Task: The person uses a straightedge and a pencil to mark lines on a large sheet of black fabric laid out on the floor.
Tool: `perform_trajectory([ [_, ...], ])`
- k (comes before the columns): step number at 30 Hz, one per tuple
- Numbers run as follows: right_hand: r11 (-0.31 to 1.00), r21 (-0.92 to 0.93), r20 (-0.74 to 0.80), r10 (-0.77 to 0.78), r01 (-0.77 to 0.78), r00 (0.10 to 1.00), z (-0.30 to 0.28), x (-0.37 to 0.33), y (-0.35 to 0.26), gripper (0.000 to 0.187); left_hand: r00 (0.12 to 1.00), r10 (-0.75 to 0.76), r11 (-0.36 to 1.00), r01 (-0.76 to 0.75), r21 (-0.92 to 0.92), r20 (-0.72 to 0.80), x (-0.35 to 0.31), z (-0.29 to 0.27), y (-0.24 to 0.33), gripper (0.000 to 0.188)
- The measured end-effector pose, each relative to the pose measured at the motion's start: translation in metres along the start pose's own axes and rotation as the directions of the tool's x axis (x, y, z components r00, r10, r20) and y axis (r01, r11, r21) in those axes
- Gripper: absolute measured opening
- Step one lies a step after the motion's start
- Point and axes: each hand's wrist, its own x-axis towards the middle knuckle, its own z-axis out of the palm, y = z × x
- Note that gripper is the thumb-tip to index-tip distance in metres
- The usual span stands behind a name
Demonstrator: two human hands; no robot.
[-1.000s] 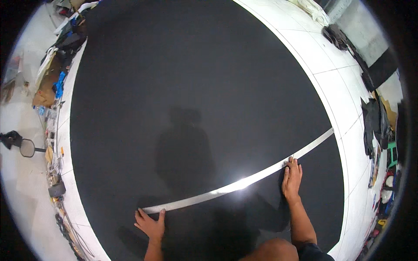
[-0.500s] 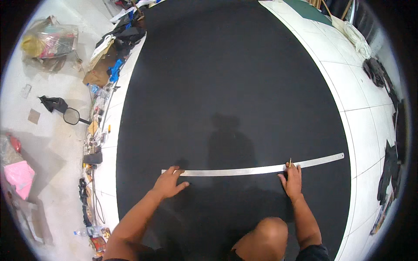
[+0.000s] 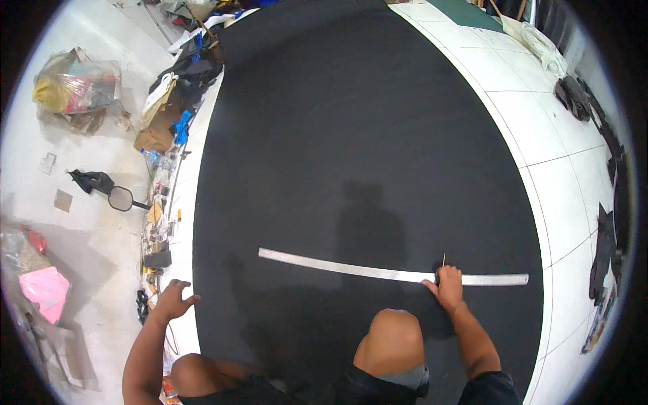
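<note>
A long silvery metal ruler [image 3: 337, 265] lies across a broad sheet of black fabric [image 3: 324, 135] spread on the floor. My right hand [image 3: 447, 289] is closed over the ruler, right of its middle, with the thumb at the near edge. From the same hand a thin tan pencil-like stick [image 3: 444, 259] pokes up past the fingers. Off the ruler, by the fabric's left edge, my left hand [image 3: 174, 301] is held with thumb and fingers apart and nothing in it. My bare knee [image 3: 393, 337] shows in front of the ruler.
White floor tiles [image 3: 555, 196] border the fabric on the right, with dark cloth scraps [image 3: 603, 250] beyond. Along the left runs clutter: a round-cornered mirror [image 3: 121, 198], a blue item [image 3: 181, 127], a black box [image 3: 158, 259]. Farther left lie a stuffed plastic bag [image 3: 77, 88] and a pink bundle [image 3: 46, 293].
My left hand has let go of the ruler and moved left and nearer to me. The ruler has turned, its right end coming nearer, with my right hand still on it.
</note>
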Motion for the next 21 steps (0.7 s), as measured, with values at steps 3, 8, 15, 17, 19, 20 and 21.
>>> perform_trajectory([
  [3, 0.997, -0.046, -0.087, 0.058, -0.063, 0.995, 0.019, -0.028, -0.027, 0.044, 0.996, 0.018, 0.999, -0.022, 0.039, 0.084, 0.023, 0.018, -0.001, 0.064],
  [8, 0.971, -0.054, -0.122, 0.227, -0.235, 0.966, 0.052, -0.052, -0.076, 0.039, 0.961, 0.18, 0.976, -0.201, 0.083, 0.21, 0.098, 0.06, 0.01, 0.07],
  [15, 0.963, -0.04, 0.313, 0.265, -0.266, 0.912, 0.009, -0.023, -0.088, 0.026, 0.843, 0.507, 0.86, -0.508, -0.042, 0.183, 0.255, 0.088, 0.062, 0.062],
  [17, 0.927, 0.019, 0.182, 0.365, -0.374, 0.913, -0.016, -0.017, -0.08, 0.018, 0.771, 0.583, 0.805, -0.59, -0.059, 0.255, 0.293, 0.099, 0.08, 0.06],
  [19, 0.947, -0.086, 0.156, 0.32, -0.31, 0.935, -0.04, -0.01, -0.069, 0.014, 0.774, 0.573, 0.808, -0.588, -0.029, 0.269, 0.319, 0.115, 0.095, 0.061],
  [20, 0.914, -0.134, 0.208, 0.404, -0.383, 0.891, -0.049, -0.006, -0.064, 0.015, 0.77, 0.573, 0.808, -0.587, -0.038, 0.281, 0.332, 0.119, 0.097, 0.061],
  [21, 0.885, -0.172, 0.205, 0.461, -0.432, 0.863, -0.056, -0.005, -0.062, 0.017, 0.784, 0.564, 0.822, -0.563, -0.086, 0.258, 0.344, 0.124, 0.101, 0.065],
])
